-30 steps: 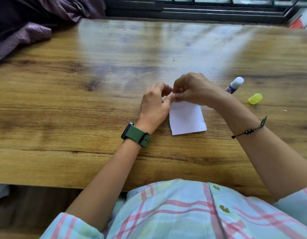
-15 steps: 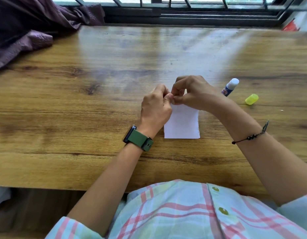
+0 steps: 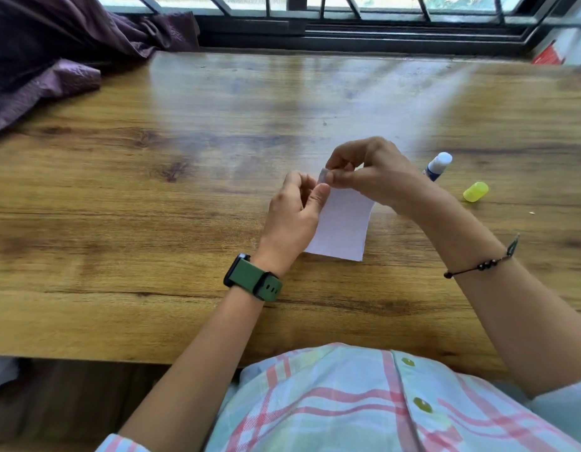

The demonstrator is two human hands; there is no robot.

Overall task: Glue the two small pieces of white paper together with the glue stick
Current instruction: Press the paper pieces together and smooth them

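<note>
Your hands meet at mid-frame over the table (image 3: 152, 223), both pinching the far end of the white paper (image 3: 341, 226). The left hand (image 3: 294, 216) closes thumb to fingers on its left corner. The right hand (image 3: 370, 174) nips a small upturned flap, probably to align or press the glued edges. The paper's long axis runs from you toward the window, tilted slightly right. The glue stick (image 3: 437, 166), uncapped, lies right of it, with its yellow cap (image 3: 475, 191) parked beside.

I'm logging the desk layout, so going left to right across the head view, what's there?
Crumpled purple cloth → green-strapped wristwatch → white paper piece → blue-and-white glue stick → yellow plastic cap.
</note>
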